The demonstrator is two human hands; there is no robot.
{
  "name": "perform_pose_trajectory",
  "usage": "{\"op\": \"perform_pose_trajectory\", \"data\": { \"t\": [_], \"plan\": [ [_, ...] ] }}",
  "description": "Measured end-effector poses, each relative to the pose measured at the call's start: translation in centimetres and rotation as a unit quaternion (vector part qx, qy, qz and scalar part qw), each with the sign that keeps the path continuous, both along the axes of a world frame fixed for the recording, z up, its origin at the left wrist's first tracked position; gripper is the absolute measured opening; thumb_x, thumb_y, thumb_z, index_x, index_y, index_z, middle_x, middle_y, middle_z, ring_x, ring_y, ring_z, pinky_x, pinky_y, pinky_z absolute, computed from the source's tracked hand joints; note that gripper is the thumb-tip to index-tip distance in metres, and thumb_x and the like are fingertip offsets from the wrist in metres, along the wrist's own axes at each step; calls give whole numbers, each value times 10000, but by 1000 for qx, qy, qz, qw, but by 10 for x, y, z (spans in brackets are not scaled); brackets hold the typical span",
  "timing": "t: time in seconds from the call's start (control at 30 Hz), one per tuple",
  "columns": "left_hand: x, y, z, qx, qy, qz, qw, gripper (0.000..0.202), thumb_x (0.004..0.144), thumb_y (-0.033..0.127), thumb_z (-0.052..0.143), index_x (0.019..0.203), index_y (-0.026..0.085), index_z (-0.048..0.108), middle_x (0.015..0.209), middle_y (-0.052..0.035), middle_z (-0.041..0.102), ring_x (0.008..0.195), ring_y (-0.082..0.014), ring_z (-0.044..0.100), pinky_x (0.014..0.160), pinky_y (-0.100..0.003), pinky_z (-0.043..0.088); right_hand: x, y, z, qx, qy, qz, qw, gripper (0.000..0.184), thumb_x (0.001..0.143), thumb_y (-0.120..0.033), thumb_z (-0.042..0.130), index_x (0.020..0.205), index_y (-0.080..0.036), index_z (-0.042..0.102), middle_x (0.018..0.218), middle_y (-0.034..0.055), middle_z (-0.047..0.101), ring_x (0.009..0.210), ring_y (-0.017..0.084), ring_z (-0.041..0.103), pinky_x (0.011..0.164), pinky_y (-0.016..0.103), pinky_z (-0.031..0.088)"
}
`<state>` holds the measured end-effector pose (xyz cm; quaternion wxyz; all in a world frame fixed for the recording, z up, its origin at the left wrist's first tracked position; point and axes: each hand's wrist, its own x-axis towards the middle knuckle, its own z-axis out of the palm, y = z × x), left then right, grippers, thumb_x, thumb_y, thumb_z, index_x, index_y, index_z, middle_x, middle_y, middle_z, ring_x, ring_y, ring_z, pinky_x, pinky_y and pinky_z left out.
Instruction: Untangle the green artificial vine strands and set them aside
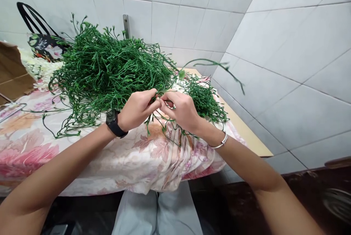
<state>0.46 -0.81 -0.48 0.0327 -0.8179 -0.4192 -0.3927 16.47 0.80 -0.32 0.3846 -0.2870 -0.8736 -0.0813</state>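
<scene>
A big heap of green artificial sprigs (109, 70) lies on a table covered with a floral cloth (131, 162). My left hand (137, 109), with a black watch on the wrist, is closed in a pinch on thin green stems at the heap's front edge. My right hand (181, 110), a silver bangle on its wrist, pinches the same stems, fingertips meeting the left hand's. One long green sprig (211, 62) arches up from the hands and off to the right. A smaller clump of sprigs (204, 99) lies just behind my right hand.
White tiled walls close in behind and on the right. A cardboard box (11, 70) stands at the far left, with white flowers (35, 68) and a black floral bag (44, 45) beside it. The table's bare wooden edge (246, 132) shows on the right.
</scene>
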Motion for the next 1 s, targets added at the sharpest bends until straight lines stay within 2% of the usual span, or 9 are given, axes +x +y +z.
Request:
{"op": "perform_pose_trajectory", "data": {
  "t": [0.13,0.27,0.4,0.57,0.73,0.83,0.9,0.93,1.0],
  "plan": [
    [-1,-2,5,56,21,-37,998,241,800,202,438,582,167,340,518,47,339,472,-68,301,475,-209,236,-1,-7,0,86,-23,-27,996,235,833,-274,419,636,-160,476,514,-38,468,464,48,370,468,205,263],
    [-5,-2,10,107,27,-72,991,225,806,199,451,597,165,374,541,36,371,498,-73,336,485,-204,261,-2,-12,3,140,-31,-39,989,236,828,-241,412,625,-152,493,480,-40,460,449,49,377,462,211,252],
    [-11,4,8,95,32,-91,991,208,822,239,448,631,157,442,559,29,420,501,-71,365,493,-196,295,4,-6,13,63,-48,-42,996,249,822,-269,406,626,-153,507,474,-45,426,437,42,350,466,207,239],
    [-9,12,1,47,48,-117,991,198,819,235,451,639,153,445,546,41,409,484,-60,356,474,-187,283,15,8,26,-79,-119,34,989,193,807,-276,446,714,-158,566,510,-48,454,462,39,300,496,200,245],
    [4,7,-2,72,21,-33,997,247,791,225,470,575,162,369,505,54,364,452,-53,303,454,-204,236,10,4,27,-56,-138,-29,988,271,815,-296,429,619,-156,554,466,-42,395,453,47,259,492,220,226],
    [-9,6,3,88,-32,42,995,237,772,213,483,562,163,384,489,49,377,447,-56,313,456,-216,240,26,13,32,-2,-108,-130,986,243,800,-222,415,607,-143,540,459,-27,392,444,52,281,491,234,232],
    [-26,8,10,78,-116,107,984,228,777,239,487,570,166,424,446,57,352,415,-56,293,439,-222,232,47,25,41,23,-38,-200,979,202,777,-196,441,624,-136,559,456,-20,393,445,59,295,496,246,247],
    [-34,10,13,51,-163,121,978,233,806,280,461,602,167,450,432,60,357,394,-54,301,427,-220,236,57,31,45,17,3,-200,980,201,780,-219,458,636,-135,572,479,-10,420,461,64,323,504,249,266],
    [-45,14,18,48,-176,124,975,211,819,323,451,678,170,484,444,60,378,397,-59,332,425,-217,251,73,38,54,-14,49,-150,987,228,803,-281,465,699,-136,606,542,11,482,508,79,383,522,254,300]
  ]
}}
